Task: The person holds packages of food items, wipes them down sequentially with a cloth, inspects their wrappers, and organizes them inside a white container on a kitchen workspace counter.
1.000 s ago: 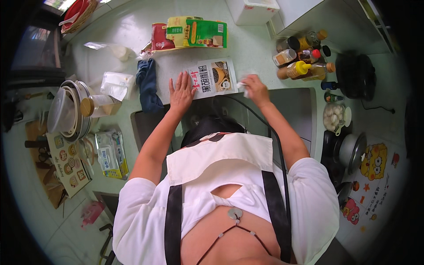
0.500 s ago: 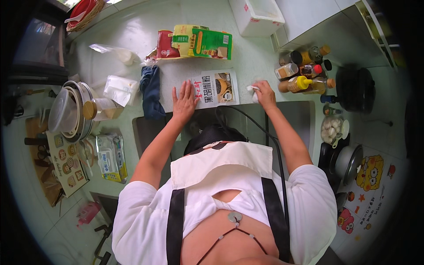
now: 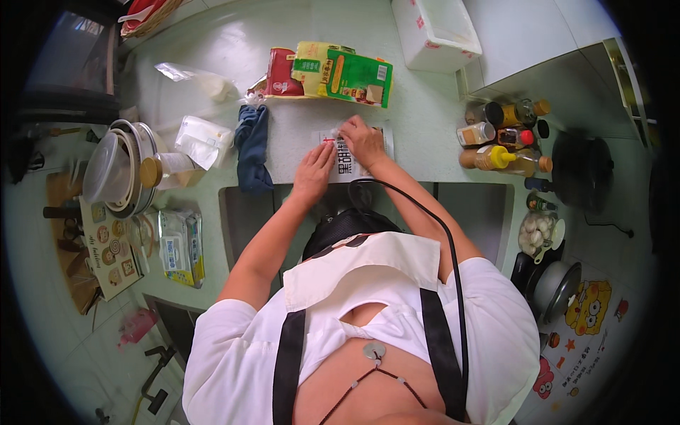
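A white seasoning packet [image 3: 344,163] with dark print lies flat on the counter in front of me. My left hand [image 3: 314,172] rests on its left part, fingers stretched out and lying flat. On the upper middle of the packet, my right hand [image 3: 364,145] is closed with bent fingers round a white wipe, mostly hidden beneath them. Behind the packet lie several flattened food pouches, a green one [image 3: 360,79] and a dark red one [image 3: 283,74] among them. A folded dark blue cloth [image 3: 253,149] is left of my left hand.
Several sauce bottles [image 3: 496,157] stand at the right, below a white box [image 3: 435,35]. Stacked bowls [image 3: 113,170], a jar [image 3: 168,170] and a white tissue pack [image 3: 203,142] are at the left. A black cable [image 3: 425,205] crosses my right forearm. The sink [image 3: 244,212] is below my hands.
My right hand has moved left with the wipe, from the counter beside the packet onto the packet. My left hand stays flat on the packet's left part.
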`<state>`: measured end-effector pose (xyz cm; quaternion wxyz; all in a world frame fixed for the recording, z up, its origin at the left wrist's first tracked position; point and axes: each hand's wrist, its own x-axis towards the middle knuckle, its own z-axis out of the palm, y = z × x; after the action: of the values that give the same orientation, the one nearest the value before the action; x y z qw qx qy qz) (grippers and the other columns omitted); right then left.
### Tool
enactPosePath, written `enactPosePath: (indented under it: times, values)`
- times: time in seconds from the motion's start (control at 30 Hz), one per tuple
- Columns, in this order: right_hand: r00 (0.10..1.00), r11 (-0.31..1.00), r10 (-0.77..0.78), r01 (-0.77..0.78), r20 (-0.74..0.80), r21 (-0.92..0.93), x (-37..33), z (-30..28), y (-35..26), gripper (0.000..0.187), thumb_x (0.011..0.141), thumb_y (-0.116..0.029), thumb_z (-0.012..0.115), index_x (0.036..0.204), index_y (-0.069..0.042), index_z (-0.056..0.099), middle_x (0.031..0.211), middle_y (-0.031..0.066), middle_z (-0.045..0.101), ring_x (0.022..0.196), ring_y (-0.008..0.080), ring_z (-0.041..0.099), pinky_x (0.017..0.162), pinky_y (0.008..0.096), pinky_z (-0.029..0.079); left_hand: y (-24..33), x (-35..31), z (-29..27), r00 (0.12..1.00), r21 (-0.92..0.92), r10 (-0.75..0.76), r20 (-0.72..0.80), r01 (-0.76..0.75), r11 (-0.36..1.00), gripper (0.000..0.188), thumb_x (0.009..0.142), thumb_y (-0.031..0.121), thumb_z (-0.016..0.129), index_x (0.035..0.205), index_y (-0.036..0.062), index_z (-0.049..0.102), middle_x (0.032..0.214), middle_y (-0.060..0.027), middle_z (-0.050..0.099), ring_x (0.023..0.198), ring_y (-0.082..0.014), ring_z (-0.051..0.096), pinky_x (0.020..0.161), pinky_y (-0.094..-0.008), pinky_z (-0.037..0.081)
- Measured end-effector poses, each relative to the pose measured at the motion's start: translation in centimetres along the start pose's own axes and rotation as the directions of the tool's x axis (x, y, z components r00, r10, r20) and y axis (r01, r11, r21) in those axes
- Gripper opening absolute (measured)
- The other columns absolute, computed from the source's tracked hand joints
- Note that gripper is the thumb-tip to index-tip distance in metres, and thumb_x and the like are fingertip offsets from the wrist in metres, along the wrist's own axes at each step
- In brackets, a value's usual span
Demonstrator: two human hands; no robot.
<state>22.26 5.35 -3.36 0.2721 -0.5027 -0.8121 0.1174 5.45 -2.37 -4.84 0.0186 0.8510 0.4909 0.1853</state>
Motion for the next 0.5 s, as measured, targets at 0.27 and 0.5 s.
enactPosePath:
  times: [0.27,0.5]
  values:
    - [0.969,0.951,0.237,-0.245,-0.063,-0.190,-0.2,-1.4,3.3,0.008,0.083,-0.022,0.058,0.085,-0.015,0.057,0.089,0.0071,0.055,0.065,0.0320,0.062,0.056,0.0433,0.051,0.3,-0.6,-0.1,0.998,0.032,-0.039,0.040,0.038,0.999,0.049,0.078,0.008,0.047,0.126,0.0001,0.047,0.134,-0.0119,0.045,0.125,-0.0254,0.040,0.102,-0.0391,0.033]
    - [0.933,0.922,0.347,-0.359,-0.098,-0.148,-6.9,-7.2,9.8,0.013,0.079,-0.016,0.063,0.091,-0.016,0.060,0.097,0.0040,0.055,0.079,0.0288,0.061,0.065,0.0403,0.050,0.5,0.1,0.0,0.999,0.025,-0.035,-0.008,0.035,0.999,0.048,0.077,0.006,0.047,0.124,-0.0010,0.048,0.131,-0.0130,0.047,0.123,-0.0268,0.042,0.102,-0.0375,0.034]
